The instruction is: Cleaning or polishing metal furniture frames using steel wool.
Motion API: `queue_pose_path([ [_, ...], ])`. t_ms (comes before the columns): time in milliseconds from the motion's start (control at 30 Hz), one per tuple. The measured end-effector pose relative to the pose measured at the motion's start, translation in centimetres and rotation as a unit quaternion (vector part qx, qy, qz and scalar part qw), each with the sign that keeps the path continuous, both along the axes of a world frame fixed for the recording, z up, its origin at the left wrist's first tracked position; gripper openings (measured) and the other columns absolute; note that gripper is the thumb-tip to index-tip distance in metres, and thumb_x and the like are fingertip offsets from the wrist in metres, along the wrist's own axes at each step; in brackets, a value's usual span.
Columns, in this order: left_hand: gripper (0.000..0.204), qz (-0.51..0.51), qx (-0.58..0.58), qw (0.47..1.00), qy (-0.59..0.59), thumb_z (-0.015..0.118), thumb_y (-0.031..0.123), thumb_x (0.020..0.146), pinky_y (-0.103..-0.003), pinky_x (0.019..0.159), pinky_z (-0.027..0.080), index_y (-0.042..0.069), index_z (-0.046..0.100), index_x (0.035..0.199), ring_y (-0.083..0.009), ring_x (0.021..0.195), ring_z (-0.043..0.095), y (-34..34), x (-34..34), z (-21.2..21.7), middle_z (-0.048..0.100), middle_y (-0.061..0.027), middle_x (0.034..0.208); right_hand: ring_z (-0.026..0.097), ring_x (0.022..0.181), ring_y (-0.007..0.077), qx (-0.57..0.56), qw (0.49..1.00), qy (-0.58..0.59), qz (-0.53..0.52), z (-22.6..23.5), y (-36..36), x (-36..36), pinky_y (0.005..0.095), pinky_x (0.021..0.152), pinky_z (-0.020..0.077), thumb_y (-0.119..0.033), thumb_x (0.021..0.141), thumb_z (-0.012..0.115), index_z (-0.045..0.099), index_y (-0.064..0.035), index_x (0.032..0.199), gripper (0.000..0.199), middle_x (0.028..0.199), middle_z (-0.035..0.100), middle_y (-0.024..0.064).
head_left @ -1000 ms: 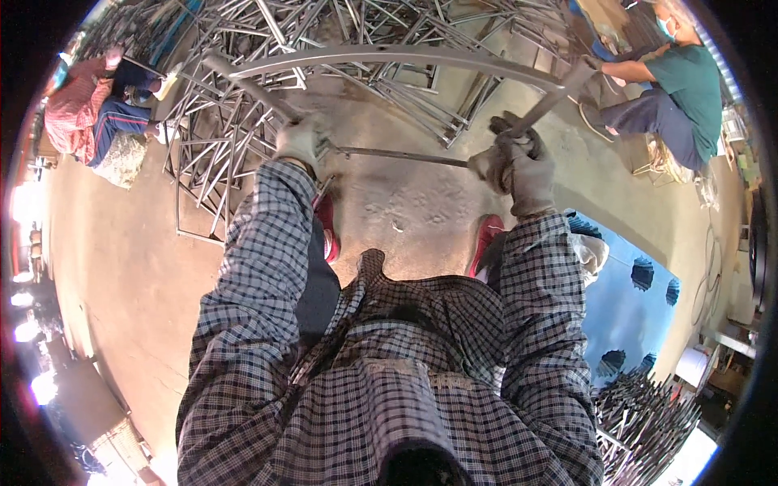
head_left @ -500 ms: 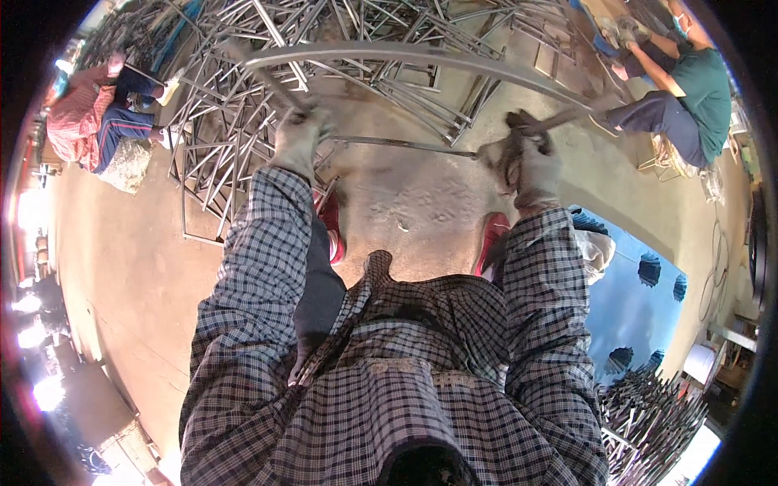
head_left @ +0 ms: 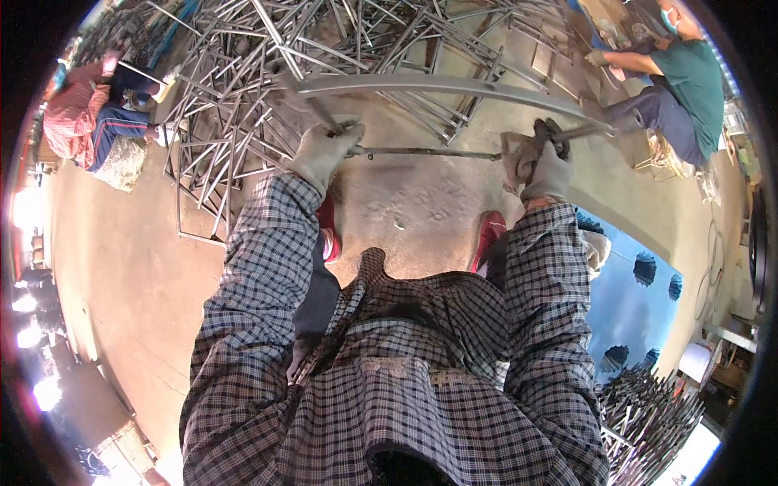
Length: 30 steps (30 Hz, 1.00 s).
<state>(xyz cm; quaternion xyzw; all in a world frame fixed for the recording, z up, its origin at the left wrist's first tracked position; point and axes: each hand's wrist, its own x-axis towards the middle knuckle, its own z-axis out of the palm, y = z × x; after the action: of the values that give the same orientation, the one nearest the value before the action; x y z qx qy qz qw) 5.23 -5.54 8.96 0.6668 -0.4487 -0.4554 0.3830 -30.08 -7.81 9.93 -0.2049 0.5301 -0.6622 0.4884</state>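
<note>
I hold a grey metal frame (head_left: 429, 85) out in front of me with both gloved hands. My left hand (head_left: 324, 150) is closed on its left end, where a thin straight rod (head_left: 429, 152) meets the frame. My right hand (head_left: 539, 162) grips the right end of the frame. The frame has a long curved bar on top and the straight rod below it, spanning between my hands. My checked sleeves reach up from the lower edge, and my red shoes (head_left: 489, 235) stand on the concrete floor.
A large heap of similar metal frames (head_left: 324, 49) lies ahead and to the left. One person in red (head_left: 81, 121) sits at far left, another in green (head_left: 689, 81) crouches at upper right. Blue sheeting (head_left: 640, 300) and a bundle of rods (head_left: 648, 413) lie to my right.
Both hands have shifted slightly with the frame, and the curved bar sits a little higher and more level than a second ago. My grip on both ends is unchanged.
</note>
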Motion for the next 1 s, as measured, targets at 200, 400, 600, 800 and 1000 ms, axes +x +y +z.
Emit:
queue_pose_path([
  [200, 0.048, 0.236, 0.061, 0.945, 0.217, 0.063, 0.017, 0.085, -0.035, 0.084, 0.048, -0.007, 0.048, 0.123, -0.0240, 0.097, 0.060, -0.9, 3.3, -0.7, 0.062, -0.0138, 0.113, 0.062, 0.092, 0.0161, -0.048, 0.964, 0.145, 0.217, -0.4, 0.4, 1.4, 0.0265, 0.078, 0.0502, 0.001, 0.086, 0.055, 0.058, -0.0005, 0.117, 0.031, 0.109, 0.064, 0.0103],
  [400, 0.034, 0.050, -0.043, 0.997, 0.046, 0.065, 0.011, 0.083, -0.034, 0.079, 0.052, -0.002, 0.054, 0.113, -0.0234, 0.087, 0.063, 0.9, -0.9, 0.5, 0.064, -0.0107, 0.100, 0.061, 0.099, 0.0173, -0.018, 0.990, 0.125, 0.068, 1.3, 0.5, 0.9, 0.0261, 0.086, 0.0472, -0.004, 0.089, 0.055, 0.057, 0.0011, 0.119, 0.031, 0.111, 0.065, 0.0120],
  [600, 0.029, 0.183, 0.030, 0.959, 0.213, 0.064, 0.011, 0.085, -0.030, 0.069, 0.054, -0.001, 0.056, 0.110, -0.0215, 0.083, 0.064, -0.3, 1.2, 1.9, 0.065, -0.0107, 0.100, 0.061, 0.098, 0.0154, 0.016, 0.967, 0.195, 0.164, -1.2, -0.2, 1.4, 0.0254, 0.084, 0.0479, -0.002, 0.087, 0.056, 0.058, -0.0004, 0.119, 0.032, 0.110, 0.066, 0.0092],
  [800, 0.034, 0.126, -0.021, 0.974, 0.186, 0.064, 0.010, 0.085, -0.031, 0.071, 0.054, -0.002, 0.054, 0.115, -0.0219, 0.083, 0.064, -0.5, 0.7, 0.0, 0.065, -0.0099, 0.102, 0.060, 0.091, 0.0143, -0.040, 0.984, 0.147, 0.092, -2.9, -0.6, -0.2, 0.0255, 0.076, 0.0483, -0.005, 0.082, 0.064, 0.064, -0.0009, 0.109, 0.028, 0.102, 0.066, 0.0095],
  [1000, 0.033, 0.049, 0.022, 0.995, 0.084, 0.066, 0.008, 0.083, -0.030, 0.072, 0.053, -0.002, 0.055, 0.112, -0.0198, 0.080, 0.063, -0.5, 0.8, 1.1, 0.064, -0.0111, 0.098, 0.063, 0.083, 0.0160, -0.024, 0.998, 0.014, 0.055, -1.8, -1.2, 0.8, 0.0277, 0.072, 0.0518, -0.002, 0.085, 0.061, 0.061, -0.0022, 0.110, 0.025, 0.099, 0.065, 0.0072],
])
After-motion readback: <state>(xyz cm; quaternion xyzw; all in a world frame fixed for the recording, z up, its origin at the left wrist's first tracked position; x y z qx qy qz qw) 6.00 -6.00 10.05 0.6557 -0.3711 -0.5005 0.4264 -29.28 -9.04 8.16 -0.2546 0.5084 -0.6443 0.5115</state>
